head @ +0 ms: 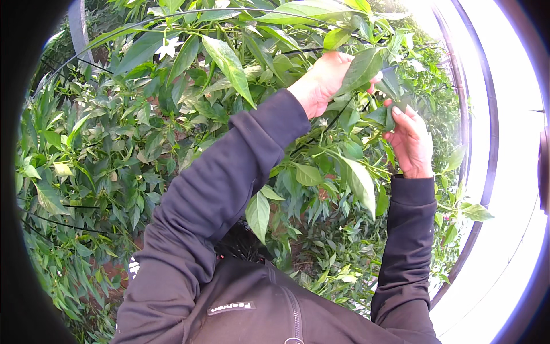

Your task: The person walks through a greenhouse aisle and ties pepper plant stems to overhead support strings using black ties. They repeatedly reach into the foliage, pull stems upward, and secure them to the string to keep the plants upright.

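Observation:
Leafy pepper plants (180, 107) stand tall before me, with a white flower (168, 47) at the upper left. My left hand (322, 81) reaches into the upper foliage, where a broad green leaf (362, 71) covers most of its fingers. Whether those fingers grip anything is hidden. Lower and to the right, my right hand (410, 137) pinches a dark green leaf (389, 118) between thumb and fingers. Both hands are close together but apart. A dark line (337, 118) passes through the leaves between the two wrists.
Black lines (73, 225) run among the plants. A grey post (80, 32) rises at the upper left. Curved greenhouse hoops (490, 129) stand at the right before bright light. Reddish soil (112, 275) shows between lower leaves.

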Action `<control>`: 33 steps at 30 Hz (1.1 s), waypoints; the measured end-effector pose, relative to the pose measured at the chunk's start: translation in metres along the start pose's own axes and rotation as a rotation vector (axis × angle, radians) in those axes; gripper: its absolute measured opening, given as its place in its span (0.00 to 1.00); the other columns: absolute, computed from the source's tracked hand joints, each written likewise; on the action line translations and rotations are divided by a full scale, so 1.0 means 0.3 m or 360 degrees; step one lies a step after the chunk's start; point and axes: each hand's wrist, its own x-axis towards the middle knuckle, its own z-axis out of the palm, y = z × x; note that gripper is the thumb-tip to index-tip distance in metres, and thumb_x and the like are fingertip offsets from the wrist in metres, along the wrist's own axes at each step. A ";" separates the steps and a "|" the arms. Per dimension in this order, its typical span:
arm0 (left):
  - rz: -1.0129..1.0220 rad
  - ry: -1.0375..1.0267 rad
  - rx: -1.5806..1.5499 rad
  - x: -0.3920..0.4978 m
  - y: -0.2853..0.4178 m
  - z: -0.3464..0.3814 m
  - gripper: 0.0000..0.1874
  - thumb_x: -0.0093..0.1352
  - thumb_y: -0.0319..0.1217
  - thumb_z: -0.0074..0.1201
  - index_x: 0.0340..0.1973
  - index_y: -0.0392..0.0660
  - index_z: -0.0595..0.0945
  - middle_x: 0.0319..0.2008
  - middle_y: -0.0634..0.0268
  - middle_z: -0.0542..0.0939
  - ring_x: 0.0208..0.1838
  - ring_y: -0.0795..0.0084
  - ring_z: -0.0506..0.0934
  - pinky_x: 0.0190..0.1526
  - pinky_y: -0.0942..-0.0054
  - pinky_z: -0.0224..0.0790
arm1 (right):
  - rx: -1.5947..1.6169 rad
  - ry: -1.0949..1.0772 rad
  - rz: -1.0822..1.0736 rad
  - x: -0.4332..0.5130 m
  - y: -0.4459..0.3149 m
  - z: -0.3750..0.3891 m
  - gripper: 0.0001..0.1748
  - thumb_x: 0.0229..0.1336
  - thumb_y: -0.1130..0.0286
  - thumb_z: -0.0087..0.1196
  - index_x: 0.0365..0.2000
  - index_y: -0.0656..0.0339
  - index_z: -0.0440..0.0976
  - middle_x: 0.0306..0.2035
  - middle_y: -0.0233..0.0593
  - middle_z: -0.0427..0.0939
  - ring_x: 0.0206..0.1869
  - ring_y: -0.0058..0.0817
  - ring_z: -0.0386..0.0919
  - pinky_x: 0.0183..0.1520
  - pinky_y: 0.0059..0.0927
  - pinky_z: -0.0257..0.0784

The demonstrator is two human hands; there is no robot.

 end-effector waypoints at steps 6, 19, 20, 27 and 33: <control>0.0192 0.0139 -0.0377 0.062 -0.061 -0.071 0.08 0.62 0.31 0.61 0.33 0.40 0.84 0.30 0.65 0.81 0.34 0.78 0.77 0.39 0.79 0.68 | 0.0104 0.0191 -0.0096 -0.150 0.001 0.059 0.10 0.65 0.69 0.52 0.44 0.61 0.73 0.38 0.30 0.79 0.35 0.15 0.76 0.26 0.18 0.68; -0.0140 0.0047 -0.0266 0.020 -0.079 -0.051 0.11 0.69 0.34 0.58 0.43 0.41 0.82 0.39 0.66 0.82 0.40 0.77 0.79 0.44 0.77 0.72 | -0.0261 0.0299 -0.0807 -0.351 -0.010 0.278 0.16 0.65 0.76 0.52 0.52 0.66 0.68 0.42 0.39 0.79 0.36 0.19 0.76 0.35 0.20 0.73; 0.0008 -0.0023 -0.0112 -0.009 -0.088 -0.040 0.12 0.69 0.35 0.57 0.44 0.42 0.81 0.42 0.66 0.82 0.42 0.75 0.80 0.46 0.77 0.72 | -0.0359 0.0336 -0.0792 -0.325 -0.024 0.289 0.16 0.64 0.78 0.52 0.52 0.67 0.68 0.41 0.37 0.79 0.36 0.18 0.75 0.36 0.20 0.72; 0.0161 -0.0091 0.0156 -0.206 -0.027 -0.050 0.28 0.62 0.13 0.43 0.59 0.38 0.73 0.53 0.63 0.77 0.56 0.79 0.73 0.58 0.77 0.66 | -0.0717 -0.0253 -0.0922 -0.085 -0.113 0.355 0.08 0.60 0.81 0.55 0.41 0.68 0.76 0.34 0.27 0.78 0.35 0.10 0.74 0.35 0.14 0.71; 0.0421 0.0156 -0.0020 -0.346 -0.004 -0.027 0.20 0.68 0.28 0.53 0.57 0.38 0.74 0.48 0.68 0.78 0.50 0.81 0.74 0.55 0.77 0.66 | -0.0860 -0.0430 -0.1244 0.030 -0.172 0.434 0.15 0.61 0.83 0.53 0.49 0.69 0.76 0.43 0.35 0.80 0.43 0.15 0.76 0.43 0.18 0.71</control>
